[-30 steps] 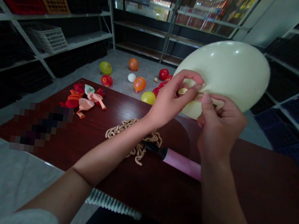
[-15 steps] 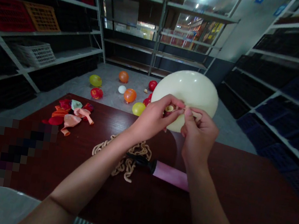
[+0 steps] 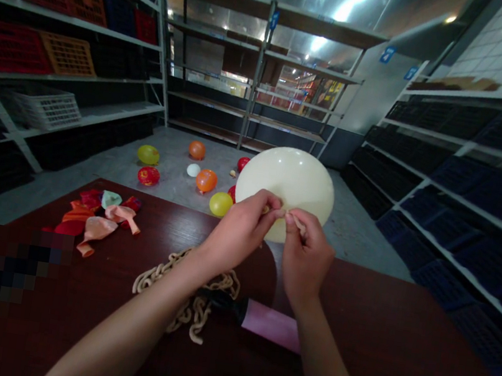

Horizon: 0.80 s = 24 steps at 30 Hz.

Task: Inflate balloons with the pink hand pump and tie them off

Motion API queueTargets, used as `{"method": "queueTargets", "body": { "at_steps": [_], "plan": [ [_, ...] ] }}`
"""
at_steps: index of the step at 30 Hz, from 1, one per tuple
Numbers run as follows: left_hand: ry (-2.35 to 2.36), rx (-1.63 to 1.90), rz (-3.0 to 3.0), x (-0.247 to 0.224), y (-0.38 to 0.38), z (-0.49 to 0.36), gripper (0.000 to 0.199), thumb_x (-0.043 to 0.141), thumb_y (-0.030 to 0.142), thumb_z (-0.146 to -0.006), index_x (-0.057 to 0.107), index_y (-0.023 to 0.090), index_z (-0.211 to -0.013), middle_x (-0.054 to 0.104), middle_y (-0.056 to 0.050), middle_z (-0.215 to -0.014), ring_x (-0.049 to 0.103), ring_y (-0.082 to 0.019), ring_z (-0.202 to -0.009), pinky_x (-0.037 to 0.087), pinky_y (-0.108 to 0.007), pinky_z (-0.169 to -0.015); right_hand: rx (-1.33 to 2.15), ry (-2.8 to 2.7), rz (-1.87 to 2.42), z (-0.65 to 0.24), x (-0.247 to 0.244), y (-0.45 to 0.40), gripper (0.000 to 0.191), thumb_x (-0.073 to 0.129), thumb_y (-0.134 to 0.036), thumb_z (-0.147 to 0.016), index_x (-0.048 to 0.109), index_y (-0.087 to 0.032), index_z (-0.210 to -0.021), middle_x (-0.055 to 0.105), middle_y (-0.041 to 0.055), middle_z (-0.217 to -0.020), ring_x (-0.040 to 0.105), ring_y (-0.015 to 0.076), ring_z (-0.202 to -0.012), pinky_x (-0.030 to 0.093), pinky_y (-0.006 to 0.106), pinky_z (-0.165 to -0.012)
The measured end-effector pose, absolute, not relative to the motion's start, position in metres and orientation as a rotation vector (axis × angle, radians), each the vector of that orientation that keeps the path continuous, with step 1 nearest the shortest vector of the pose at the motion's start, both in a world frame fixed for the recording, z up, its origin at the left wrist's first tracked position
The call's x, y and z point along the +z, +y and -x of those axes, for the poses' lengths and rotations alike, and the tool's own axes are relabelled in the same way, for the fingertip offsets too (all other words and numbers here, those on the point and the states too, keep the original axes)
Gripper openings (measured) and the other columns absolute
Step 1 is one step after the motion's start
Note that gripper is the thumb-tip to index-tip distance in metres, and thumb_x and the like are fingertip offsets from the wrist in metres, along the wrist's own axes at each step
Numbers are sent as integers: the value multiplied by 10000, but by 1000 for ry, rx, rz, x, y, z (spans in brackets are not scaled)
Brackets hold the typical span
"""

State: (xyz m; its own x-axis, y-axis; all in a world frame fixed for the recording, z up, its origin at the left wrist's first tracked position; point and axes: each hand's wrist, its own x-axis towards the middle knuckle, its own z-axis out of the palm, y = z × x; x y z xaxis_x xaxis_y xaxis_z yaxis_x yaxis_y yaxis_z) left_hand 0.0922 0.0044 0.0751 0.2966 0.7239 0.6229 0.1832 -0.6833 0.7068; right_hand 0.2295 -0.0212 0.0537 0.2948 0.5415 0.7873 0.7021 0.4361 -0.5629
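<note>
A large inflated cream balloon (image 3: 287, 171) is held out over the far edge of the dark red-brown table (image 3: 366, 331). My left hand (image 3: 242, 231) pinches its neck between thumb and fingers. Close beside it, my right hand (image 3: 309, 256) is closed on the same neck, fingertips almost meeting those of the left. The fingers hide most of the neck. Below my hands lies a hand pump (image 3: 271, 324) with a pink barrel and black end, partly behind my right forearm. Under my left forearm is a heap of tan cord-like loops (image 3: 199, 325).
Uninflated balloons (image 3: 101, 228) lie at the table's left. Several small inflated balloons (image 3: 206, 180) rest on the floor beyond. Shelves with crates (image 3: 68, 54) stand at left, shelves with dark bins (image 3: 469, 183) at right, and a metal rack (image 3: 254, 75) at the back.
The view has tilted upward, so the table and balloons sit lower in the picture. Both hands keep hold of the balloon's neck; the mouth ring seen by the left fingers is now mostly covered.
</note>
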Motion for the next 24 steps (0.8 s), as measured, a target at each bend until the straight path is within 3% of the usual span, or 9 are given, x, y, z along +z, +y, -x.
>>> {"method": "queueTargets", "body": {
  "at_steps": [6, 11, 15, 18, 21, 24],
  "plan": [
    [763, 1255, -1985, 78, 3, -90, 144, 532, 277, -994, 601, 169, -928, 636, -9, -827, 566, -141, -718, 418, -258, -656, -427, -1486, 1147, -238, 50, -17, 210, 554, -313, -954, 749, -247, -915, 784, -8, -827, 727, 149, -696, 523, 240, -664],
    [776, 1262, -2032, 77, 4, -91, 150, 507, 267, -1006, 585, 172, -920, 639, -15, -835, 587, -154, -772, 424, -273, -695, -385, -1430, 1120, -234, 48, -20, 179, 597, -307, -932, 769, -256, -918, 794, -7, -874, 742, 160, -759, 549, 252, -711],
    [758, 1383, -1971, 75, 5, -93, 90, 534, 268, -993, 508, 191, -1033, 583, 6, -799, 576, -132, -695, 435, -258, -658, -67, -1265, 1160, -224, 54, -25, 193, 668, -392, -872, 761, -224, -887, 773, 10, -822, 706, 160, -720, 541, 263, -669],
    [721, 1459, -1814, 73, 5, -95, 230, 578, 289, -974, 434, 224, -1141, 531, 41, -743, 526, -101, -580, 416, -222, -559, 383, -1147, 1090, -217, 61, -29, 254, 708, -441, -823, 729, -195, -882, 662, -29, -628, 548, 101, -497, 442, 226, -486],
    [650, 1537, -1642, 70, 6, -97, 247, 601, 344, -964, 421, 242, -1098, 493, 59, -685, 464, -87, -505, 386, -202, -475, 818, -1059, 960, -211, 67, -34, 266, 743, -439, -796, 692, -193, -885, 460, -103, -477, 314, 48, -366, 268, 198, -367],
    [611, 1567, -1537, 68, 6, -97, 234, 520, 453, -996, 462, 227, -980, 462, 49, -644, 427, -89, -476, 348, -201, -413, 1007, -1003, 920, -210, 71, -39, 276, 771, -440, -766, 670, -196, -848, 360, -128, -440, 253, 37, -351, 223, 187, -348]
  ]
}}
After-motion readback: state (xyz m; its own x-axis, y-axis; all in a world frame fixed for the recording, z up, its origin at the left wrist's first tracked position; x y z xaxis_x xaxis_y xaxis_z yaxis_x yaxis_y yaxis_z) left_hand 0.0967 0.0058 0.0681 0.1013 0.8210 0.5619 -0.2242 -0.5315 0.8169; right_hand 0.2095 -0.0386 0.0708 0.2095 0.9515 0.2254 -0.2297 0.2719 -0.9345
